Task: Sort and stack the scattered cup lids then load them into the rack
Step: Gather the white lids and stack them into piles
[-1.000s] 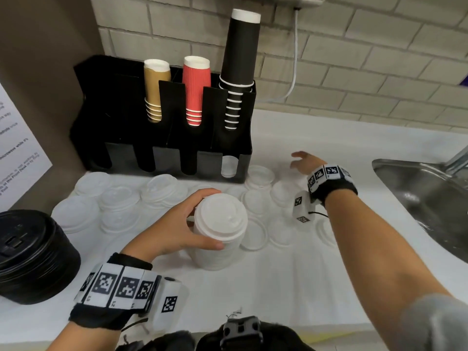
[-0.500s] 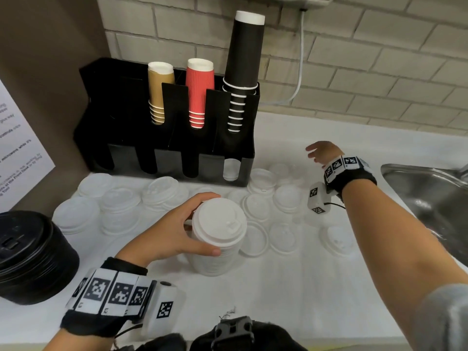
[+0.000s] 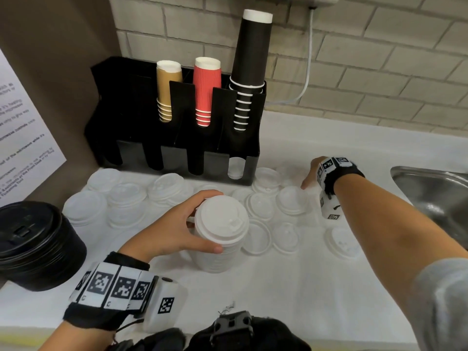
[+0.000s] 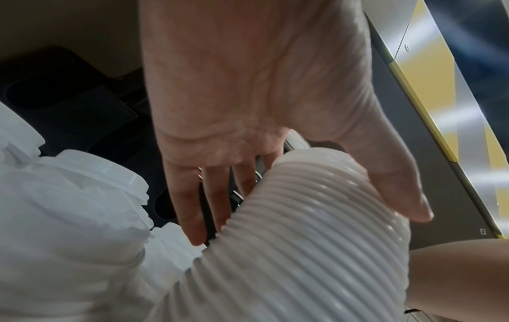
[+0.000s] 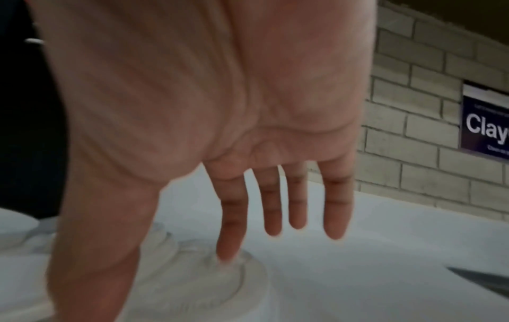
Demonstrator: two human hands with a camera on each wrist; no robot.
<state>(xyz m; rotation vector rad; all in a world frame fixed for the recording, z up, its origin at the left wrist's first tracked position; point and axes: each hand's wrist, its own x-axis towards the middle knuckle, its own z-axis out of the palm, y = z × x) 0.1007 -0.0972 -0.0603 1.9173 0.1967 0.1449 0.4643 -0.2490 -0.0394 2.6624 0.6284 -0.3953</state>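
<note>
We see the stack of white lids (image 3: 219, 239) standing upright on the white worktop (image 3: 291, 295), in front of the black rack (image 3: 141, 117). The left hand (image 3: 174, 229) grips its upper part, fingers (image 4: 190, 209) curled round the far side and thumb (image 4: 396, 185) across the ribbed near side. Loose white lids (image 3: 260, 206) lie scattered flat on the worktop between the stack and the rack, some overlapping, more of them away to the left. The right hand (image 3: 312, 173) reaches over the lids just right of the rack; its fingers (image 5: 297, 200) hang straight and slack, grasping nothing, and the index tip touches a lid (image 5: 198, 281) beneath it. In the rack, brown cups (image 3: 167, 89), red cups (image 3: 206, 89) and black cups (image 3: 250, 69) stand upside down in separate slots. A stack of black lids (image 3: 35, 241) sits at the left edge, and a steel sink (image 3: 430, 191) lies to the right.
</note>
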